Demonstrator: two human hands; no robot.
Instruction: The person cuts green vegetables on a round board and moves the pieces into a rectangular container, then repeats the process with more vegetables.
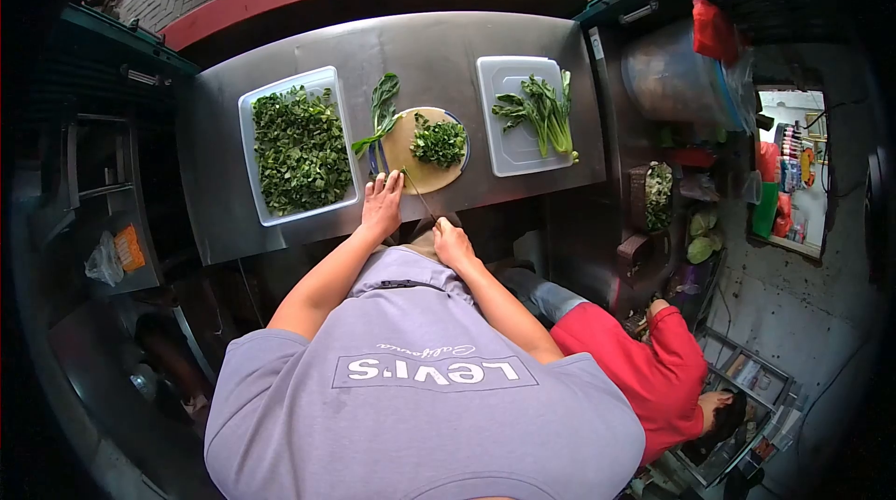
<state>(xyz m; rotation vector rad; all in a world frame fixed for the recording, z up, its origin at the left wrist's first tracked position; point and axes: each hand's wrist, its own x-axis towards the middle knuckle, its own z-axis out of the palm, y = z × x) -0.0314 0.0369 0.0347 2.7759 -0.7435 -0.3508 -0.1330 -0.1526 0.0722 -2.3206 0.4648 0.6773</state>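
A round cutting board (399, 140) lies on the metal table, with a pile of chopped greens (439, 141) on its right half. My left hand (383, 204) rests at the board's lower left edge, its fingers lying at the edge of the board; whether they press on a stem is too small to tell. In my right hand (454, 243) is a knife (419, 194), its blade pointing up and left across the lower edge of the board. A long leafy stalk (382, 108) lies at the board's left side, partly over its rim.
A white tray (246, 140) full of chopped leaves stands left on the metal table (411, 38). On the right, a white lid or tray (509, 153) bears whole leafy stalks (551, 115). A person in red (616, 360) is at lower right, near shelves and a large plastic container (674, 80).
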